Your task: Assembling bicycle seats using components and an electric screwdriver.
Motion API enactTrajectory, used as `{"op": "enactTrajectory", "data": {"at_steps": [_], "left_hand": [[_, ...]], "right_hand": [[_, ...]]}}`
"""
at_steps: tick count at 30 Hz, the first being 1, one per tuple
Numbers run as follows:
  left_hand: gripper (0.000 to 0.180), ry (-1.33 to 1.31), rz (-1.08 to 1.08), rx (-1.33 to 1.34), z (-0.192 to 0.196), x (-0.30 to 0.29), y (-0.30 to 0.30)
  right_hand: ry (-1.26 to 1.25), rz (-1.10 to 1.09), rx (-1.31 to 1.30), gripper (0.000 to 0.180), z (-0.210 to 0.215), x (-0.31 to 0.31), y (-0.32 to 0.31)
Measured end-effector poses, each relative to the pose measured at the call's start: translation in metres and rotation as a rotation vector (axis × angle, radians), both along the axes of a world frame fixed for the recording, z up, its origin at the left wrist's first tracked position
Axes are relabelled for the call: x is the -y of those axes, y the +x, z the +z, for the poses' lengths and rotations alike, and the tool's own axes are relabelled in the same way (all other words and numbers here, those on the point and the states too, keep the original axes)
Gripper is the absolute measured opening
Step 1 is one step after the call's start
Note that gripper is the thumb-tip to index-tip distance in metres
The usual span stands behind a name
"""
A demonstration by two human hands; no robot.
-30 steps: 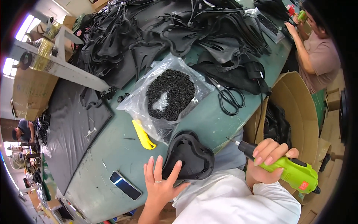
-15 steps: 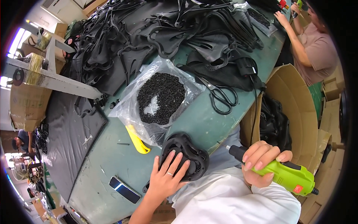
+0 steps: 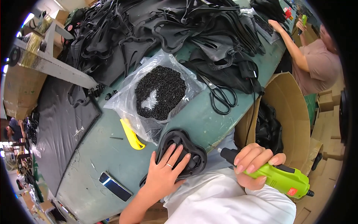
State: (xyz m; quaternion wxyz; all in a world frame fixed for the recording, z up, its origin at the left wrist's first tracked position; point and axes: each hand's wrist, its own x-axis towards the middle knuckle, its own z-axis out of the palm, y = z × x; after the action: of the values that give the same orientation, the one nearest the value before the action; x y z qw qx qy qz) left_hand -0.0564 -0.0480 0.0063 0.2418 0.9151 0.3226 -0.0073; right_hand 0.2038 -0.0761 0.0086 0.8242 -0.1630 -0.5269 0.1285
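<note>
My left hand (image 3: 164, 173) lies flat on a black heart-shaped rubber part (image 3: 182, 149) at the near edge of the green table (image 3: 97, 160), fingers spread over it. My right hand (image 3: 255, 164) grips a lime-green electric screwdriver (image 3: 278, 177), its black tip pointing left toward the part. A clear plastic bag of small black screws (image 3: 160, 93) lies just beyond the part.
A yellow utility knife (image 3: 131, 135) and a dark phone (image 3: 115, 186) lie left of my hand. Black scissors (image 3: 220, 95) sit to the right of the bag. Piles of black parts (image 3: 156, 26) fill the far table. An open cardboard box (image 3: 291, 108) stands right; another person (image 3: 313, 63) works beyond.
The black part has been turned over from its smooth side to its ribbed side and shifted slightly toward me. My left hand now rests on top of it; the screwdriver stays close by.
</note>
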Motion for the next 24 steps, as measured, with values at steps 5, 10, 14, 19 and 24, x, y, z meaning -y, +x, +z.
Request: {"op": "enactTrajectory", "data": {"at_steps": [5, 10, 14, 19, 24], "left_hand": [[0.1, 0.062, 0.009, 0.032, -0.017, 0.002, -0.001], [0.097, 0.153, 0.002, 0.116, -0.031, 0.005, -0.005], [0.095, 0.163, -0.004, 0.151, -0.033, 0.006, -0.01], [0.088, 0.128, 0.004, 0.168, -0.031, 0.003, -0.008], [0.093, 0.158, -0.009, 0.208, -0.033, 0.0, -0.011]], "right_hand": [[-0.004, 0.021, 0.033, 0.046, 0.003, -0.001, -0.006], [-0.04, 0.08, 0.023, 0.045, 0.013, -0.004, -0.009], [-1.213, 0.408, 0.167, 0.054, 0.033, 0.012, 0.011], [-1.488, 0.581, 0.298, 0.05, 0.01, -0.01, 0.011], [-1.572, 0.632, 0.395, 0.061, -0.008, 0.003, 0.011]]}}
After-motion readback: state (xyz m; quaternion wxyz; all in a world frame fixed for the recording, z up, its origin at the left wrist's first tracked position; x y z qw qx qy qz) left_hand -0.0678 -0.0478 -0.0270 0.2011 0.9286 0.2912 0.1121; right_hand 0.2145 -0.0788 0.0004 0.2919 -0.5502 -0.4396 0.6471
